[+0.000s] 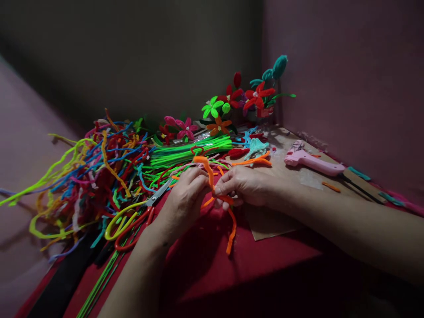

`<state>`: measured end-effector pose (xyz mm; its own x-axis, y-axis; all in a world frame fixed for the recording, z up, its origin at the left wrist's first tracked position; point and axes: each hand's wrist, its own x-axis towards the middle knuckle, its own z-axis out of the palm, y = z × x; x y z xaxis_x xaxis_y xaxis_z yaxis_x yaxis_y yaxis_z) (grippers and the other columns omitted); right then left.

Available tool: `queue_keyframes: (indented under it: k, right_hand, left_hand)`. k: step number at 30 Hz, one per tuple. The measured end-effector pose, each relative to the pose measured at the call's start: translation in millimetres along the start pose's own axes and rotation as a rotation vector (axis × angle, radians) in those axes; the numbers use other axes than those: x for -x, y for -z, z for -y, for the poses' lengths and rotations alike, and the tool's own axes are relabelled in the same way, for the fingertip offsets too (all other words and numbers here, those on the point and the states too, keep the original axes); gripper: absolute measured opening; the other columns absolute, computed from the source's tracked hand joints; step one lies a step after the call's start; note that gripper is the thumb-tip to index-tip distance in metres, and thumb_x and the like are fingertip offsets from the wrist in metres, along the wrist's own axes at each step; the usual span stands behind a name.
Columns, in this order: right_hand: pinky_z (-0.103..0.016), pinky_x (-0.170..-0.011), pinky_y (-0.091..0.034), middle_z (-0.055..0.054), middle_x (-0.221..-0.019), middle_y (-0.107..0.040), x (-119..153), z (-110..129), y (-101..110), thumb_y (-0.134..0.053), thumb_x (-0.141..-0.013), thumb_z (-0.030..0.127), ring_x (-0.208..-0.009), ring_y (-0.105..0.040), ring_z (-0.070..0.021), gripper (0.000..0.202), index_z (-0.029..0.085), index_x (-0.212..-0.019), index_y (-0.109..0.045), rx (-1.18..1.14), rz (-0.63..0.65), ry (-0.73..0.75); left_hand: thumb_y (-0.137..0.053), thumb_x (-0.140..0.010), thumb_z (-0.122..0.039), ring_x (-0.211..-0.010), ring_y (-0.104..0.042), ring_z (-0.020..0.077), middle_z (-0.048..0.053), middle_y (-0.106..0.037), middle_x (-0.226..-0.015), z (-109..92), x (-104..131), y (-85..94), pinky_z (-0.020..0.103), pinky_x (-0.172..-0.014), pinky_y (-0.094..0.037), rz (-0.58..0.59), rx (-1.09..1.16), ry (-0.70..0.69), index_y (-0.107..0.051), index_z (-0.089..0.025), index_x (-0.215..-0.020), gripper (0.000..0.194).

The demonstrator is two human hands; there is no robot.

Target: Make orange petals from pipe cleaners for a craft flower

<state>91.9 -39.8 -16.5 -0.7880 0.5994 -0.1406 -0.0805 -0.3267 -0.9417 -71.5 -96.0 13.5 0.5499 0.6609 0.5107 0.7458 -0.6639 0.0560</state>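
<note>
The left hand and the right hand are close together over the red cloth. The right thumb and fingers pinch the orange fuzzy stick between the two hands. The left fingers curl in and touch it too, but I cannot tell how tight they are. One end hangs down.
</note>
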Motion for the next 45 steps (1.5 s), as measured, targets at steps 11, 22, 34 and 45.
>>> queue_keyframes:
  k: [11, 22, 34, 45]
  right_hand:
    - [-0.020, -0.045, -0.030, 0.001, -0.048, -0.054, 8, 3, -16, -0.054, -0.069, 0.007, -0.043, -0.043, -0.0059, 0.015, 0.011, -0.055, -0.058, 0.623, -0.312, 0.161]
    - [-0.027, -0.055, -0.036, -0.006, -0.058, -0.059, 19, -16, -21, -0.048, -0.079, 0.014, -0.055, -0.051, -0.0133, 0.020, 0.010, -0.066, -0.062, 1.372, -0.509, 1.080]
    - [-0.023, -0.059, -0.045, -0.001, -0.062, -0.060, 19, 4, -24, -0.057, -0.075, 0.017, -0.058, -0.055, -0.0090, 0.006, 0.013, -0.072, -0.061, 0.277, -0.216, 0.500]
    - [-0.024, -0.055, -0.037, -0.002, -0.060, -0.056, 23, -7, -23, -0.050, -0.077, 0.011, -0.057, -0.048, -0.0102, 0.014, 0.013, -0.066, -0.058, 0.993, -0.435, 0.848]
  left_hand:
    - [-0.047, -0.081, -0.021, -0.066, -0.044, 0.0141, 0.002, -0.052, -0.066, -5, 0, 1.5, 0.027, -0.063, -0.036, 0.168, 0.131, 0.279, -0.052, -0.016, -0.065, 0.017]
    - [-0.062, -0.064, -0.022, -0.048, -0.044, 0.0084, 0.002, -0.052, -0.052, 5, 2, 0.0, 0.022, -0.050, -0.035, 0.231, 1.394, 0.977, -0.058, -0.010, -0.058, 0.014]
    - [-0.067, -0.072, -0.022, -0.084, -0.055, 0.0172, 0.005, -0.058, -0.083, 0, 6, 19.5, 0.028, -0.076, -0.044, -0.187, 0.644, 0.285, -0.069, -0.019, -0.079, 0.009]
    - [-0.053, -0.081, -0.028, -0.066, -0.045, 0.0117, -0.001, -0.050, -0.069, -10, 3, 11.2, 0.025, -0.063, -0.039, 0.021, 0.543, 0.481, -0.053, -0.017, -0.072, 0.014]
